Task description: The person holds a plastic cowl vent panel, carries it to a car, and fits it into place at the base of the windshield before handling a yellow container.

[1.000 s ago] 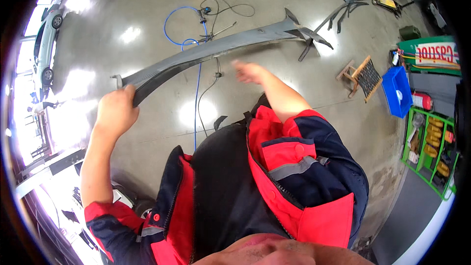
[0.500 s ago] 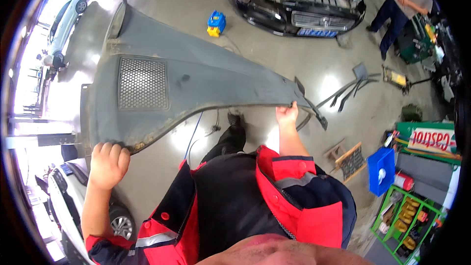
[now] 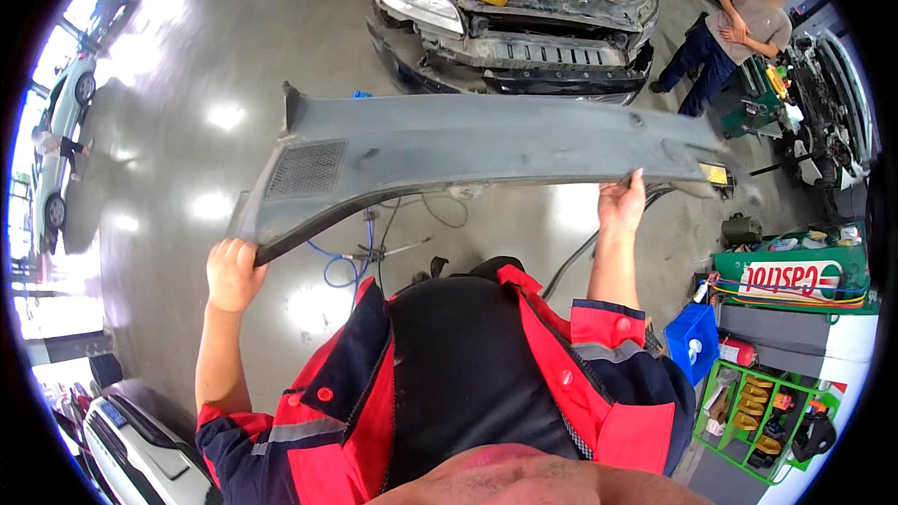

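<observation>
I hold a long grey plastic car panel (image 3: 449, 140) across in front of me, with a honeycomb mesh section (image 3: 304, 168) near its left end and scuffs along its dark lower edge. My left hand (image 3: 234, 271) is closed on the lower left end of the panel. My right hand (image 3: 620, 196) grips the lower edge toward the right end. Beyond the panel, hoses (image 3: 369, 257) and a thin cable lie on the grey floor.
A car with its front opened (image 3: 510, 37) stands ahead. A co-worker (image 3: 739, 28) stands at the upper right. On the right are a blue bin (image 3: 692, 341), a green rack (image 3: 748, 421) and a fire extinguisher (image 3: 736, 351). Cars (image 3: 131, 440) stand at left.
My right hand went from free to gripping the panel. The panel's face swung up into view, then flattened and shifted right. The view has risen, showing more of the car ahead.
</observation>
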Available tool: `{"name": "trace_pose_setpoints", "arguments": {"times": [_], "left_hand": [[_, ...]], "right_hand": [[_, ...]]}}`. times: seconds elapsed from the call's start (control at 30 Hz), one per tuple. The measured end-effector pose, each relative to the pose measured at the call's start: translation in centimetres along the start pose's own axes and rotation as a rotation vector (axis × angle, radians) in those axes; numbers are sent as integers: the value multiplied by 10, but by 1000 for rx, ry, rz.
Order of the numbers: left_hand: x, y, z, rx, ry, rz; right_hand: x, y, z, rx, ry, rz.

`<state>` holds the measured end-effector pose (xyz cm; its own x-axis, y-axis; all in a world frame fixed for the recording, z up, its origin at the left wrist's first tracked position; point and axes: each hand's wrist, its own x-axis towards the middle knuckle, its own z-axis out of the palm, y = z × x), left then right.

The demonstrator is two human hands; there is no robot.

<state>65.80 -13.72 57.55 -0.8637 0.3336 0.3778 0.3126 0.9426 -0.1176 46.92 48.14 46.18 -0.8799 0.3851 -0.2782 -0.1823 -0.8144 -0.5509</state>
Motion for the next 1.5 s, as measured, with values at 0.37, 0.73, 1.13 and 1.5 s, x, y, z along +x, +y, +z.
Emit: {"name": "trace_pose_setpoints", "arguments": {"times": [0.37,0.73,1.13,1.5], "left_hand": [[236,-20,71,84,127,-567],[375,-155,104,-74,116,-1029],[367,-393,346,-1089,764,-2046],[434,-420,445,-1302,653,-2004]], "right_hand": [[237,-37,241,-261,-306,-223],[422,68,447,-116,-612,-283],[505,259,508,-99,-503,-44],[611,325,540,-75,-422,88]]}}
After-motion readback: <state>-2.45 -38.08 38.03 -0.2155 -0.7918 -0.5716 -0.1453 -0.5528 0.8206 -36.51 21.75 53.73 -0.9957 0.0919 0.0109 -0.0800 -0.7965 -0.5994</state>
